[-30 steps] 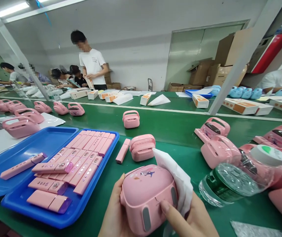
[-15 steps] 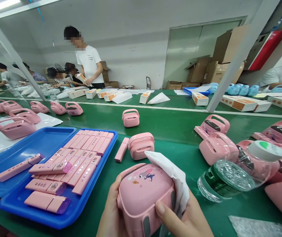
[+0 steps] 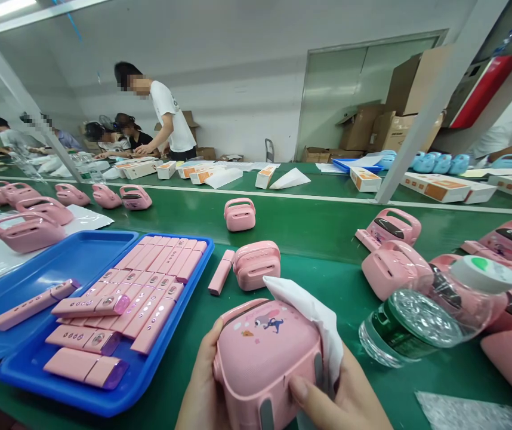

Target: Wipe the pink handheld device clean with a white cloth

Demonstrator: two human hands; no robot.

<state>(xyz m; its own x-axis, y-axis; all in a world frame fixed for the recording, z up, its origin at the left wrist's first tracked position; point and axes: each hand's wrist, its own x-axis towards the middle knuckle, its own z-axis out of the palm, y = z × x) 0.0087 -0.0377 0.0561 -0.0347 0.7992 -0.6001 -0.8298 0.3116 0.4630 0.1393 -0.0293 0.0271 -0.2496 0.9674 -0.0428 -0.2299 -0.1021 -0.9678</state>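
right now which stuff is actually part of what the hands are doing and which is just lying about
In hand:
left hand
right hand
pink speaker
white cloth

Lying about:
water bottle
blue tray of pink bars
pink speaker on the belt

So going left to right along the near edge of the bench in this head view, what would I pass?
Blue tray of pink sticks → left hand → pink speaker held in both hands → white cloth → right hand → clear bottle lying on its side.
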